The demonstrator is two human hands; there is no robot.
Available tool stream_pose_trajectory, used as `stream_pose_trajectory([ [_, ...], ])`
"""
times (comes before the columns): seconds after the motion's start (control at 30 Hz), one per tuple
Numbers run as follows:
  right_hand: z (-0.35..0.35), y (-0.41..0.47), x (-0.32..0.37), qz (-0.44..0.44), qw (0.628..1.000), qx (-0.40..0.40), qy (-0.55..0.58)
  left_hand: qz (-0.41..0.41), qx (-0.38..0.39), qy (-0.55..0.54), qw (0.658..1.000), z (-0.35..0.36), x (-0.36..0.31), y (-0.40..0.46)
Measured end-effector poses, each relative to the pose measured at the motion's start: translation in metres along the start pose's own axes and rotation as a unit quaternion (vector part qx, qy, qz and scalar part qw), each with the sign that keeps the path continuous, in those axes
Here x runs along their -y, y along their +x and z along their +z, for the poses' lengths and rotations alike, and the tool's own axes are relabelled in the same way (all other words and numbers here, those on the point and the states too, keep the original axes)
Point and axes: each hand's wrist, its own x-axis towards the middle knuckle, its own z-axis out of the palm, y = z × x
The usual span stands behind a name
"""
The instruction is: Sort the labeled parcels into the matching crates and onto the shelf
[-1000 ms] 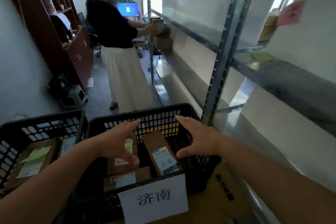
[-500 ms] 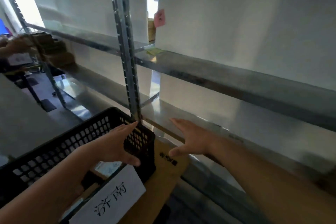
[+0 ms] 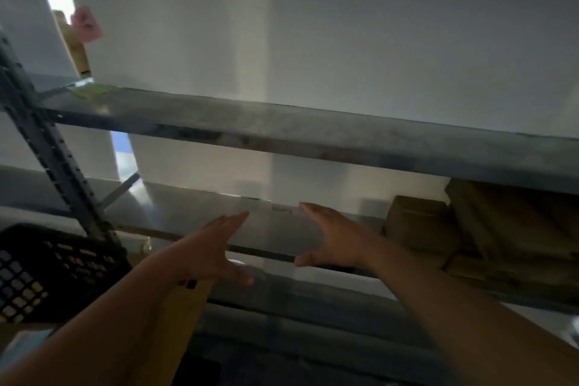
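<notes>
Since half a second earlier the view swung right along the rack: black crate (image 3: 53, 273) slid to the lower-left edge, its label card out of frame, and brown parcels (image 3: 476, 229) on the lower shelf came into sight at right. Both hands travelled with the turn, posture unchanged.

Head view, blurred by motion. Left hand (image 3: 208, 252) and right hand (image 3: 332, 236) were held out side by side over the front edge of the lower shelf (image 3: 269, 229), palms facing each other. Grip on each side: fingers straight and spread, thumbs dropped low, holding nothing. A stretch of bare shelf lay between them. Upper shelf (image 3: 313, 131) crossed above, with a pink note (image 3: 86, 23) stuck high at left. Rack upright (image 3: 47, 147) stood between crate and hands. Tan cardboard (image 3: 185, 313) showed under the left forearm.

Parcels sat stacked at the right end of the lower shelf, well apart from either hand; labels unreadable.

Judgement: a reach toward those parcels looked to be the step. Best done by shifting right first, reading the label before lifting, then taking one box by both sides and keeping knuckles below the upper shelf's lip.
</notes>
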Motion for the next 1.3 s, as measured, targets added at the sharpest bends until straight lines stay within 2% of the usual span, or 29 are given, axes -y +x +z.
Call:
stream_pose_trajectory([
  [0.17,-0.021,-0.044,-0.067,0.050,0.998,-0.023,0.013,0.063,0.021,-0.002,0.998,0.023,-0.068,0.054],
  [0.4,-0.052,-0.096,-0.168,0.121,0.991,-0.058,0.028,0.108,0.035,0.035,0.993,0.063,-0.167,0.133],
  [0.63,-0.055,-0.105,-0.254,0.186,0.979,-0.063,0.060,0.126,0.062,0.031,0.990,0.106,-0.242,0.205],
  [0.83,-0.029,-0.074,-0.295,0.252,0.967,-0.034,0.023,0.107,0.081,0.012,0.991,0.135,-0.252,0.255],
  [1.03,-0.012,-0.053,-0.324,0.300,0.953,-0.026,-0.019,0.126,0.079,-0.025,0.988,0.155,-0.243,0.302],
  [1.3,0.007,-0.041,-0.315,0.260,0.962,-0.072,-0.033,0.147,0.089,-0.096,0.980,0.159,-0.217,0.331],
])
